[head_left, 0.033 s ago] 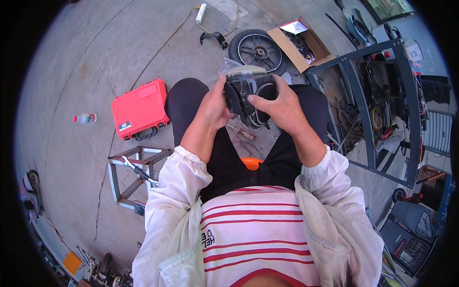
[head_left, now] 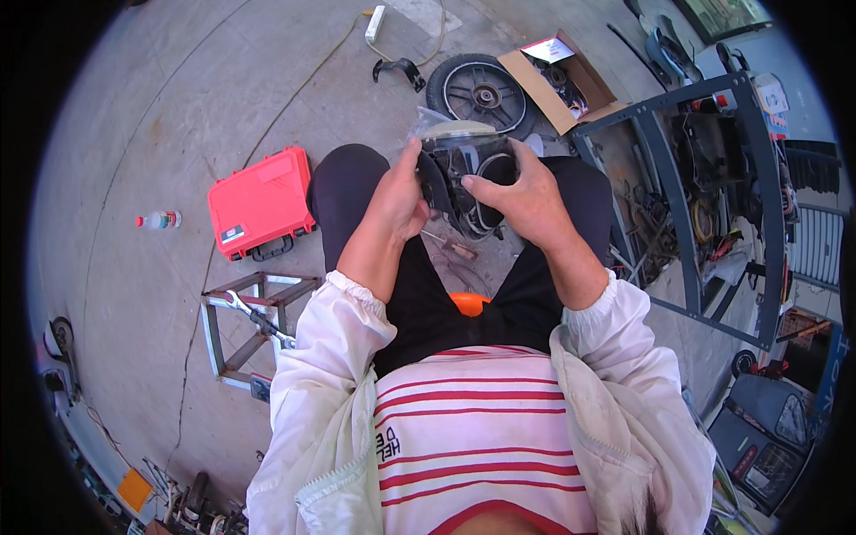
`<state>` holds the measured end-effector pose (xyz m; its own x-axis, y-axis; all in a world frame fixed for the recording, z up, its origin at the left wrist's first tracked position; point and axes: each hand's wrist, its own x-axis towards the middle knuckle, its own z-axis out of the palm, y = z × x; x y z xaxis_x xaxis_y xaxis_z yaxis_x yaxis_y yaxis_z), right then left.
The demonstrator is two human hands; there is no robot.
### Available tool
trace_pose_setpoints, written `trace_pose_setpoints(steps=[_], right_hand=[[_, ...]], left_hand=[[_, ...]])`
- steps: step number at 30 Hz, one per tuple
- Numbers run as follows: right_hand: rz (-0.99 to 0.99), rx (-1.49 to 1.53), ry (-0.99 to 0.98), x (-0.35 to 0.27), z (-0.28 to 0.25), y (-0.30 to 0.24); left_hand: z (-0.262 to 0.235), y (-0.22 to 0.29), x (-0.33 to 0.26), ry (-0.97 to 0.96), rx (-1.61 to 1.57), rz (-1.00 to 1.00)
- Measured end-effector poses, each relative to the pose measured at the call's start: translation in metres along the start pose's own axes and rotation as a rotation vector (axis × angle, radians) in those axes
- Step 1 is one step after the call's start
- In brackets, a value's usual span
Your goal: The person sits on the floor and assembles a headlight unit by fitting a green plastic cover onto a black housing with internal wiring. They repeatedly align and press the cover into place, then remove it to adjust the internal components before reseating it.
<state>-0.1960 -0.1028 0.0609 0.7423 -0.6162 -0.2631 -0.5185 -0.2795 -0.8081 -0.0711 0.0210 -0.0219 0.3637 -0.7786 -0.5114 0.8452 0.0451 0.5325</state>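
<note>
Between my knees I hold up a black vehicle headlight [head_left: 459, 178], or a housing much like one, with a glossy clear part and a round ring on its right. My left hand [head_left: 401, 192] grips its left side, fingers wrapped behind it. On the right, my right hand [head_left: 526, 196] clasps the round end, its thumb pressed across the front. Hidden behind the part are most of my fingertips. Below it on the floor lies a screwdriver [head_left: 460, 251], partly seen between my legs. Something orange [head_left: 469, 304] shows under me.
Left of my knee lies a red hard case [head_left: 260, 201], with a plastic bottle [head_left: 160, 220] beyond. A metal frame with wrenches [head_left: 259, 321] stands nearer. Ahead are a wheel [head_left: 477, 94] and an open carton [head_left: 571, 85]. A cluttered dark metal rack [head_left: 687, 196] stands right.
</note>
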Motion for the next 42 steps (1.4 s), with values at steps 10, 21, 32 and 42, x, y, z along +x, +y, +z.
trace_pose_setpoints(steps=[10,21,32,42], right_hand=[[-0.13,-0.209,0.1,0.003,0.01,0.007],[-0.101,-0.158,0.108,0.004,0.002,0.004],[-0.218,-0.248,0.18,-0.007,0.014,0.005],[-0.254,-0.309,0.233,-0.011,0.017,0.006]], left_hand=[[-0.006,-0.003,0.004,-0.007,0.011,0.007],[0.009,0.0,-0.002,0.076,-0.065,0.041],[0.007,0.0,-0.002,0.031,-0.093,0.049],[0.005,0.001,-0.005,-0.04,-0.11,0.151]])
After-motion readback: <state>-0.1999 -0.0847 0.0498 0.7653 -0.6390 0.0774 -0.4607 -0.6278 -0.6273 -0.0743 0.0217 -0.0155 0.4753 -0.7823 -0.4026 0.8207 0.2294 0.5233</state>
